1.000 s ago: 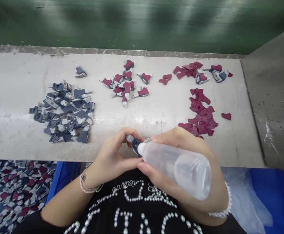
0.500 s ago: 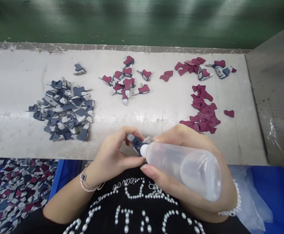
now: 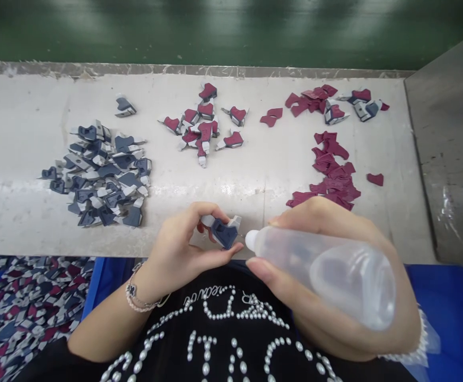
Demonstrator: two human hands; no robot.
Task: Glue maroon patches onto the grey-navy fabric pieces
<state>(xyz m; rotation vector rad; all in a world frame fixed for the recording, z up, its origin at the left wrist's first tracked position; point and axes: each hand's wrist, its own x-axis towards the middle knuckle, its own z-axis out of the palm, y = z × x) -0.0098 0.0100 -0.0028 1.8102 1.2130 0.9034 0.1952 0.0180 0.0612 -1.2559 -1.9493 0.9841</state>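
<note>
Between the thumb and fingers of my left hand [image 3: 187, 249] is a small blue-and-grey plastic part [image 3: 224, 233], its hollowed blue face turned up. My right hand [image 3: 314, 265] is wrapped round a translucent squeeze bottle [image 3: 330, 270] lying nearly level, with some clear liquid visible inside. Its white nozzle [image 3: 251, 240] points left at the part, with a thin tip close to the part's right edge. Whether the tip touches the part I cannot tell. Beyond my hands lies a cluster of similar parts with maroon faces [image 3: 205, 132].
A pile of blue-and-grey parts [image 3: 107, 172] covers the left of the bench [image 3: 235, 180]. Flat maroon pieces [image 3: 334, 180] lie at the right, near a metal panel [image 3: 450, 148]. Below left, a blue bin [image 3: 99, 284] holds many mixed parts. A green wall [image 3: 215, 37] borders the back.
The bottle in my right hand has moved right, drawing its nozzle back from the part. My left hand still holds the part, whose blue face shows more fully now.
</note>
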